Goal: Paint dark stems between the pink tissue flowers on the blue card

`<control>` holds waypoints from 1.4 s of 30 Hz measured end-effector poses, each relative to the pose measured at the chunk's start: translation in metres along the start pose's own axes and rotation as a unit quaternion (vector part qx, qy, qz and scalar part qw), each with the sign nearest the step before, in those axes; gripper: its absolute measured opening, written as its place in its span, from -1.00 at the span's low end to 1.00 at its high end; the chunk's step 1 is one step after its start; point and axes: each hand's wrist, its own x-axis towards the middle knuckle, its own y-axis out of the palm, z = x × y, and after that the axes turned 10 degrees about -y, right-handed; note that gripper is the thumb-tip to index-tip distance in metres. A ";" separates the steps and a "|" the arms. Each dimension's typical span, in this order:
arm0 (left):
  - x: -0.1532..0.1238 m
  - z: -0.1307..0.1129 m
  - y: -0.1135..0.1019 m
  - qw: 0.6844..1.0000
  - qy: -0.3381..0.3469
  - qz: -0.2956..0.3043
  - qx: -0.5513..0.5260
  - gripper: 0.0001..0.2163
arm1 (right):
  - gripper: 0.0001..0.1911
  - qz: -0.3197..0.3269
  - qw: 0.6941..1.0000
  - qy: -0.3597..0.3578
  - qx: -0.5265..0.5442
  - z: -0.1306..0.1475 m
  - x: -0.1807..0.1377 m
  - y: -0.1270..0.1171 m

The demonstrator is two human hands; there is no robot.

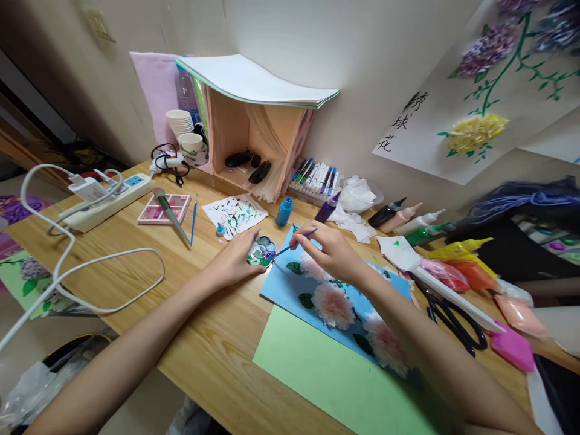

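My left hand (239, 258) is closed around the near and left side of a small flower-shaped paint palette (261, 249), whose wells hold green, blue and purple paint. In my right hand (330, 249) a thin blue paintbrush (296, 241) is pinched, its tip at the palette's right edge by the purple paint. Under my right hand and forearm lies a blue sheet (281, 283) with pink puffy flowers (334, 305) and dark green leaves; my arm hides part of it. Beyond the palette stand an uncapped blue paint bottle (284, 211) and its cap (220, 229).
A green sheet (308, 362) lies at the near edge. Scissors (453, 314), paint bottles (399, 217) and coloured clay packs (480, 275) crowd the right. Leftward are a paint-marked paper (235, 216), a pink palette case (164, 209), a power strip (106, 202) and a looping white cable (156, 257).
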 end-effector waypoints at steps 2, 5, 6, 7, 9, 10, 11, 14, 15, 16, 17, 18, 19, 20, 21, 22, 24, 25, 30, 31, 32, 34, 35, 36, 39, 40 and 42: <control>0.000 0.000 -0.001 1.000 -0.002 0.006 0.006 -0.23 | -0.73 0.000 1.000 0.000 -0.011 -0.001 0.003 -0.001; 0.001 0.001 -0.002 1.000 -0.002 0.005 0.004 -0.21 | -0.74 0.035 0.999 -0.020 -0.004 -0.001 0.007 -0.003; 0.001 0.002 -0.002 1.000 -0.001 0.005 0.002 -0.21 | -0.74 0.046 0.999 -0.022 -0.003 -0.001 0.008 -0.004; 0.002 0.002 -0.002 1.000 0.000 0.005 0.000 -0.21 | -0.73 0.049 0.999 -0.020 -0.008 -0.001 0.010 -0.005; 0.002 0.003 -0.001 1.000 0.003 0.004 -0.003 -0.21 | -0.73 0.039 0.999 -0.014 -0.023 -0.001 0.011 -0.006; 0.002 0.004 -0.001 1.000 0.004 0.003 -0.004 -0.21 | -0.74 0.035 0.999 -0.017 -0.025 -0.002 0.012 -0.006; 0.002 0.004 -0.001 1.000 0.005 0.002 -0.004 -0.21 | -0.74 0.036 0.999 -0.024 -0.023 -0.002 0.013 -0.006; 0.001 0.004 -0.002 1.000 0.007 0.000 0.000 -0.21 | -0.73 0.064 0.997 -0.043 -0.007 -0.002 0.014 -0.006; 0.001 0.004 -0.002 1.000 0.008 0.001 0.001 -0.21 | -0.72 0.065 0.997 -0.040 -0.009 -0.002 0.014 -0.006; 0.001 0.004 -0.002 1.000 0.009 0.002 0.003 -0.20 | -0.72 0.061 0.997 -0.035 -0.014 -0.002 0.014 -0.006; 0.001 0.004 -0.002 1.000 0.009 0.002 0.003 -0.20 | -0.72 0.054 0.998 -0.031 -0.018 -0.003 0.014 -0.006; 0.001 0.004 -0.002 1.000 0.009 0.002 0.004 -0.20 | -0.73 0.051 0.998 -0.030 -0.019 -0.003 0.014 -0.006; 0.001 0.004 -0.002 1.000 0.010 0.002 0.004 -0.20 | -0.73 0.055 0.998 -0.031 -0.017 -0.003 0.014 -0.006; 0.001 0.004 -0.002 1.000 0.010 0.001 0.003 -0.20 | -0.72 0.065 0.997 -0.035 -0.011 -0.003 0.014 -0.006; 0.002 0.004 -0.002 1.000 0.010 0.001 0.002 -0.21 | -0.71 0.075 0.996 -0.039 -0.007 -0.003 0.014 -0.006; 0.002 0.004 -0.002 1.000 0.012 0.000 0.001 -0.21 | -0.70 0.079 0.996 -0.041 -0.006 -0.003 0.014 -0.006; 0.002 0.004 -0.002 1.000 0.017 -0.001 -0.001 -0.23 | -0.69 0.068 0.997 -0.041 -0.015 -0.004 0.013 -0.006; 0.002 0.004 -0.002 1.000 0.019 -0.002 -0.001 -0.24 | -0.70 0.061 0.997 -0.041 -0.019 -0.004 0.013 -0.006; 0.002 0.004 -0.002 1.000 0.016 -0.003 -0.005 -0.23 | -0.71 0.078 0.995 -0.054 -0.011 -0.003 0.013 -0.007; 0.002 0.004 -0.002 1.000 0.016 -0.003 -0.005 -0.23 | -0.71 0.071 0.996 -0.055 -0.015 -0.003 0.014 -0.008; 0.002 0.003 -0.002 1.000 0.015 -0.003 -0.004 -0.23 | -0.71 0.061 0.996 -0.055 -0.018 -0.002 0.014 -0.008; 0.002 0.003 -0.002 1.000 0.014 -0.002 -0.003 -0.23 | -0.73 0.048 0.997 -0.061 -0.018 -0.002 0.014 -0.008; 0.003 0.002 -0.002 1.000 0.013 -0.001 -0.002 -0.23 | -0.74 0.052 0.996 -0.065 -0.012 -0.001 0.014 -0.008; 0.003 0.002 -0.002 1.000 0.012 -0.002 -0.001 -0.23 | -0.74 0.061 0.996 -0.069 -0.005 -0.001 0.014 -0.008; 0.003 0.002 -0.003 1.000 0.012 -0.002 0.004 -0.24 | -0.73 0.078 0.994 -0.072 0.000 -0.002 0.014 -0.008; 0.003 0.002 -0.003 1.000 0.013 -0.003 0.006 -0.24 | -0.73 0.072 0.995 -0.071 -0.003 -0.002 0.014 -0.008; 0.002 0.002 -0.003 1.000 0.018 -0.005 0.007 -0.24 | -0.73 0.055 0.996 -0.070 -0.011 -0.003 0.013 -0.008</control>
